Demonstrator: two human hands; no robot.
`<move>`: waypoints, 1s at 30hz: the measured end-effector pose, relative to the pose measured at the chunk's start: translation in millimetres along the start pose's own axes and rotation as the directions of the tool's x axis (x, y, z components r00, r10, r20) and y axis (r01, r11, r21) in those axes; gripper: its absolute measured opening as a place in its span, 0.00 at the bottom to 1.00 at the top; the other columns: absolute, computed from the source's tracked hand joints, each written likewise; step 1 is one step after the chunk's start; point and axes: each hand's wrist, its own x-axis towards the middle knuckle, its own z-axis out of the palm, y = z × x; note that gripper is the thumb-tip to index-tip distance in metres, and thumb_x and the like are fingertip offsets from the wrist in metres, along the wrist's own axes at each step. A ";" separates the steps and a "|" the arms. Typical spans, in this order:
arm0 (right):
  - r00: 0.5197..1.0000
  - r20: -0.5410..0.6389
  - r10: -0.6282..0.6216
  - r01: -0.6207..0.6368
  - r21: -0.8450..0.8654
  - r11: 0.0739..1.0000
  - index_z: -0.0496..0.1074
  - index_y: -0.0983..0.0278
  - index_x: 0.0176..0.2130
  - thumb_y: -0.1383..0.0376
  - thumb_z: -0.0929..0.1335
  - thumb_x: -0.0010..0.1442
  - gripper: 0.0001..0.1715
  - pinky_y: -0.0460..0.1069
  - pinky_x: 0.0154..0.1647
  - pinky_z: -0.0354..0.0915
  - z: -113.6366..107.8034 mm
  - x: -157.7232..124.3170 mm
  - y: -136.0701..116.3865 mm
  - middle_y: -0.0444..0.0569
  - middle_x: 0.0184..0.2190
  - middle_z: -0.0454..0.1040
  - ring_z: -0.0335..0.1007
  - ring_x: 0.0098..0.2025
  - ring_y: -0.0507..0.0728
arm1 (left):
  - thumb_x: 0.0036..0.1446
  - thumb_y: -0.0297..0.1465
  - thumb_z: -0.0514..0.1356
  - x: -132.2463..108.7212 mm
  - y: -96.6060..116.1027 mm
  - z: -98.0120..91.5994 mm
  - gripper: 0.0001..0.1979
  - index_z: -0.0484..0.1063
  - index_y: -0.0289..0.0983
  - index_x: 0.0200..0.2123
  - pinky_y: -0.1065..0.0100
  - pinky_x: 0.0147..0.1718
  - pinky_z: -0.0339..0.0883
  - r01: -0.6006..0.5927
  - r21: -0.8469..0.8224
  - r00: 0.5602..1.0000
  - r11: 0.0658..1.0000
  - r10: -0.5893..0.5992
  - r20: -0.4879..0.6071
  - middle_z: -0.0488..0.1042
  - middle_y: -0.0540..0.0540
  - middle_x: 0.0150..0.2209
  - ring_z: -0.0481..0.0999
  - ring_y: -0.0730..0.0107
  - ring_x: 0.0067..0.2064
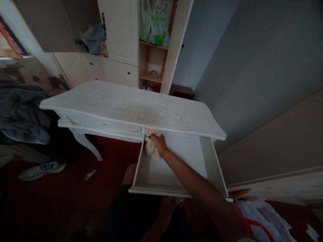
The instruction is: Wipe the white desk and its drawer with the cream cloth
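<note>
A white desk [131,104] stands before me with its right drawer [174,190] pulled out. My right hand [158,143] reaches into the drawer's back left corner, fingers closed on a crumpled cream cloth [151,149] pressed against the inner wall. My left hand [169,203] is under the drawer's front edge, in shadow, and seems to grip the front from below; its fingers are mostly hidden.
A cream wardrobe [118,37] with an open door and shelves holding plastic bags [156,23] stands behind the desk. Dark clothes [22,111] lie at the left, a sneaker [41,169] on the red floor. A grey wall is at the right.
</note>
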 end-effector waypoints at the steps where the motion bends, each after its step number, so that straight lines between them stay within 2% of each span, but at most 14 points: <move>1: 0.999 0.038 0.022 -0.021 -0.023 1.000 0.74 0.65 0.31 0.63 0.67 0.43 0.13 0.46 0.28 0.63 -5.8 -2.3 -1.5 0.44 0.27 0.76 0.71 0.30 0.55 | 0.41 0.63 0.62 -1.1 2.2 0.6 0.32 0.74 0.36 0.22 0.64 0.34 0.65 0.004 -0.008 1.000 1.000 -0.004 0.001 0.75 0.44 0.25 0.71 0.65 0.29; 4: 0.981 0.183 0.064 -0.044 -0.113 0.993 0.74 0.65 0.31 0.67 0.68 0.40 0.13 0.46 0.27 0.63 -20.7 -12.3 -1.0 0.43 0.26 0.75 0.69 0.28 0.54 | 0.42 0.61 0.62 -3.0 2.8 0.8 0.31 0.75 0.36 0.23 0.64 0.34 0.65 -0.005 -0.036 1.000 0.999 0.005 0.010 0.76 0.44 0.26 0.71 0.65 0.29; 6: 0.951 0.295 0.092 -0.040 -0.176 0.984 0.74 0.65 0.32 0.68 0.69 0.40 0.14 0.46 0.28 0.64 -28.8 -21.0 2.8 0.42 0.26 0.75 0.69 0.28 0.53 | 0.43 0.60 0.63 -2.9 -1.0 -0.1 0.30 0.74 0.36 0.22 0.64 0.34 0.65 -0.007 -0.052 1.000 0.999 0.008 0.014 0.75 0.44 0.25 0.71 0.65 0.29; 9: 0.867 0.482 0.126 -0.002 -0.249 0.968 0.74 0.64 0.34 0.68 0.70 0.40 0.16 0.46 0.31 0.65 -39.6 -36.1 10.0 0.41 0.29 0.76 0.68 0.30 0.53 | 0.46 0.57 0.63 -2.0 -7.4 -1.6 0.28 0.75 0.35 0.24 0.64 0.35 0.65 -0.007 -0.068 1.000 0.998 0.008 0.010 0.75 0.45 0.25 0.72 0.65 0.29; 12: 0.787 0.592 0.173 0.059 -0.352 0.934 0.74 0.63 0.36 0.67 0.72 0.41 0.17 0.46 0.32 0.65 -48.6 -53.0 14.0 0.41 0.30 0.75 0.68 0.31 0.53 | 0.46 0.56 0.64 -1.8 -8.9 -2.1 0.28 0.75 0.35 0.28 0.63 0.37 0.65 -0.020 -0.083 1.000 0.996 0.020 -0.003 0.75 0.45 0.26 0.72 0.65 0.30; 17: 0.663 0.693 0.282 0.211 -0.535 0.818 0.74 0.63 0.37 0.67 0.72 0.42 0.18 0.46 0.32 0.64 -57.6 -77.5 10.1 0.43 0.32 0.76 0.69 0.32 0.54 | 0.41 0.59 0.64 -2.5 -3.8 -1.5 0.30 0.72 0.35 0.24 0.63 0.36 0.66 0.007 -0.065 1.000 0.998 -0.008 -0.012 0.74 0.45 0.25 0.71 0.65 0.30; 21: 0.638 0.717 0.280 0.333 -0.585 0.739 0.74 0.63 0.35 0.67 0.72 0.43 0.15 0.46 0.31 0.63 -59.1 -82.7 3.0 0.43 0.31 0.76 0.69 0.31 0.54 | 0.42 0.58 0.65 -3.6 0.6 -0.5 0.29 0.73 0.34 0.25 0.62 0.36 0.66 0.019 -0.075 0.999 0.997 -0.021 -0.025 0.74 0.45 0.25 0.71 0.65 0.30; 26: 0.548 0.766 0.338 0.455 -0.611 0.647 0.74 0.63 0.29 0.67 0.72 0.42 0.09 0.45 0.26 0.60 -60.7 -76.5 -7.8 0.42 0.25 0.75 0.68 0.27 0.53 | 0.43 0.59 0.64 -5.1 4.1 -1.5 0.30 0.74 0.34 0.23 0.62 0.38 0.66 0.024 -0.024 1.000 0.999 -0.024 -0.010 0.74 0.44 0.25 0.72 0.64 0.31; 30: 0.543 0.760 0.358 0.463 -0.626 0.627 0.75 0.63 0.29 0.68 0.72 0.38 0.12 0.45 0.26 0.59 -74.9 -74.1 -15.6 0.42 0.25 0.75 0.67 0.26 0.53 | 0.43 0.59 0.64 -4.7 0.4 -3.4 0.30 0.75 0.35 0.22 0.61 0.38 0.67 0.026 0.006 0.999 1.000 -0.025 -0.030 0.76 0.43 0.26 0.73 0.63 0.31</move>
